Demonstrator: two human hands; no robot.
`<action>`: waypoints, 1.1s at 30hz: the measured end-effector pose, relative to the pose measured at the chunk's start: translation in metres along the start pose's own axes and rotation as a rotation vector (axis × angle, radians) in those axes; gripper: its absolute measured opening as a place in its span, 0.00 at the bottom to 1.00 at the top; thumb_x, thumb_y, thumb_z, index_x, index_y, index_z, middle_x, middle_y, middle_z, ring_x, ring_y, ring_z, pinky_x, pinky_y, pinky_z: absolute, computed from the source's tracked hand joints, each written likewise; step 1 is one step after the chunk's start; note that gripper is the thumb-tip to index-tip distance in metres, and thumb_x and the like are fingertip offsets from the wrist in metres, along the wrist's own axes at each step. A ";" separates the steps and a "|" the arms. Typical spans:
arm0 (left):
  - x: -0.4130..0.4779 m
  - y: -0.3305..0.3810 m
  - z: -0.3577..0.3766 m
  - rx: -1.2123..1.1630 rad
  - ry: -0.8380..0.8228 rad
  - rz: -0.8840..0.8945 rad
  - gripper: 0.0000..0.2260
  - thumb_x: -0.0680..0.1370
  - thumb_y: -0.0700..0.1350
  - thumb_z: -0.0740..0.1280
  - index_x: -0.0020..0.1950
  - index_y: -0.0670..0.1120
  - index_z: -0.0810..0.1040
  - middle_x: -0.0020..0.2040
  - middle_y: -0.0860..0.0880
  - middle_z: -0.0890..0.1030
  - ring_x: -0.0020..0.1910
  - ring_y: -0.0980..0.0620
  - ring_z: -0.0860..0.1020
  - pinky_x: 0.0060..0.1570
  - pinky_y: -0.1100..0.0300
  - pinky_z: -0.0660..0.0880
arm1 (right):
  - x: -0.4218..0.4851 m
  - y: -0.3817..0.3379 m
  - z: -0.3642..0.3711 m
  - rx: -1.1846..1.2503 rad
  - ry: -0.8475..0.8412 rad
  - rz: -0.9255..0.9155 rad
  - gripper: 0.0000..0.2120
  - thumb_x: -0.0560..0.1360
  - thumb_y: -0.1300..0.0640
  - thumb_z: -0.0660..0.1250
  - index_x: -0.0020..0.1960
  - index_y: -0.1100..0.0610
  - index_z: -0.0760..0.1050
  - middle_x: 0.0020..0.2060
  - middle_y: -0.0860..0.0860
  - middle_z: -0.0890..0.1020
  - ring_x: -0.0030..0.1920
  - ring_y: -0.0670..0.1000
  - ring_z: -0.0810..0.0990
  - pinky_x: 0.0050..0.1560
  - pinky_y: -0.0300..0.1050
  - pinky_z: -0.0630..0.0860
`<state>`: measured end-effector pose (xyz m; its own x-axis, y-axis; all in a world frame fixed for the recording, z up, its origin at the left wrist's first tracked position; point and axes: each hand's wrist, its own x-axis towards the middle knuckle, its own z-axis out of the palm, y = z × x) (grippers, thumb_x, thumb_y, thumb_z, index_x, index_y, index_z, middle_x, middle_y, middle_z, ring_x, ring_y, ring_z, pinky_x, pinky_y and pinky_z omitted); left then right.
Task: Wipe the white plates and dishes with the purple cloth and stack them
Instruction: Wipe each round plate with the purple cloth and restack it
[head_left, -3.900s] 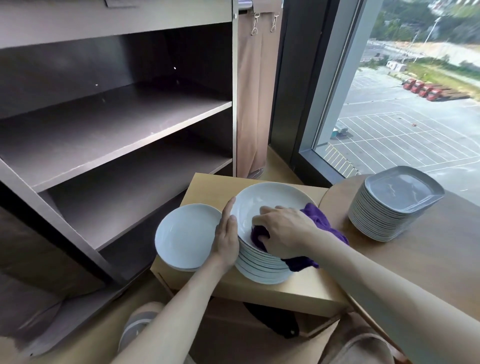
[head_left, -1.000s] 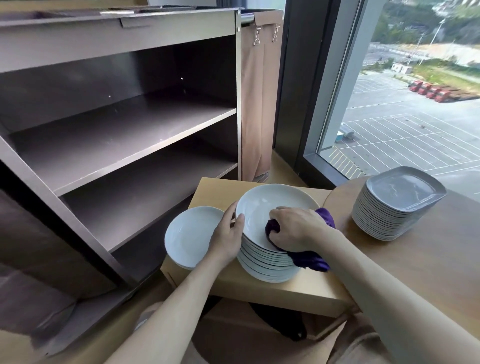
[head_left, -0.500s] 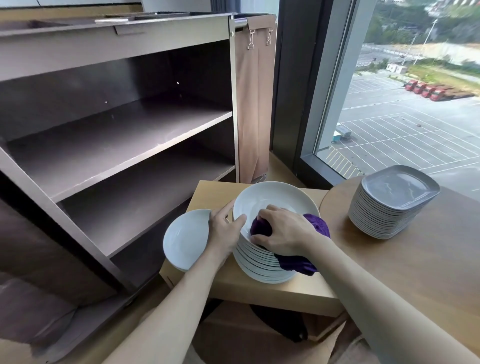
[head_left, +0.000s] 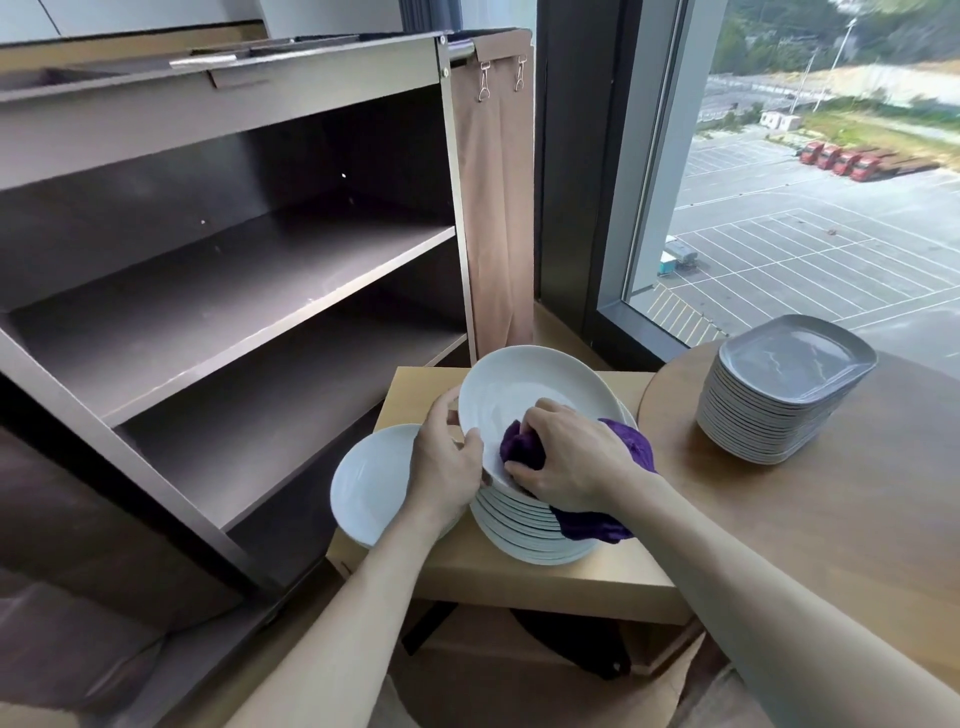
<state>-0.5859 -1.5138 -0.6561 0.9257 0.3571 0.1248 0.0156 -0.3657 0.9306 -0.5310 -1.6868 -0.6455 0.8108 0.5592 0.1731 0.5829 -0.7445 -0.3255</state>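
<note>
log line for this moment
phase: wiping | left hand: grips rim of tilted top white round plate | right hand: presses bunched purple cloth into it | stack: white plates beneath, on wooden table

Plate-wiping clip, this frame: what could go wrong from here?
1. The top plate looks tilted off the stack, gripped at its rim by the left hand alone while the right hand works the cloth into it. It could slip and chip the plates below.
2. The single plate seems to overhang the small table edge, close to the left forearm. A nudge might tip it off.
</note>
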 end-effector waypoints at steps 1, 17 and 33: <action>-0.001 0.000 -0.002 0.002 0.012 0.012 0.22 0.83 0.40 0.64 0.77 0.51 0.68 0.65 0.53 0.76 0.63 0.51 0.77 0.53 0.53 0.83 | -0.003 0.000 0.000 0.000 0.024 0.005 0.18 0.73 0.34 0.65 0.48 0.49 0.73 0.43 0.43 0.74 0.41 0.47 0.74 0.37 0.43 0.76; -0.017 -0.047 -0.077 -0.264 0.432 -0.207 0.21 0.79 0.35 0.64 0.71 0.49 0.72 0.62 0.49 0.79 0.44 0.43 0.84 0.29 0.65 0.76 | -0.014 0.004 0.006 0.147 0.241 0.112 0.16 0.75 0.36 0.68 0.45 0.47 0.70 0.43 0.41 0.74 0.43 0.47 0.74 0.38 0.41 0.69; -0.033 -0.119 -0.071 -0.186 0.471 -0.459 0.24 0.77 0.31 0.61 0.69 0.50 0.66 0.57 0.53 0.73 0.47 0.48 0.81 0.29 0.63 0.79 | -0.012 0.003 0.015 0.129 0.192 0.152 0.15 0.76 0.36 0.68 0.48 0.48 0.74 0.44 0.41 0.76 0.44 0.47 0.76 0.41 0.47 0.77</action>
<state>-0.6449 -1.4212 -0.7466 0.5770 0.7921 -0.1991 0.2626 0.0509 0.9636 -0.5396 -1.6901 -0.6620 0.8911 0.3556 0.2820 0.4517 -0.7551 -0.4752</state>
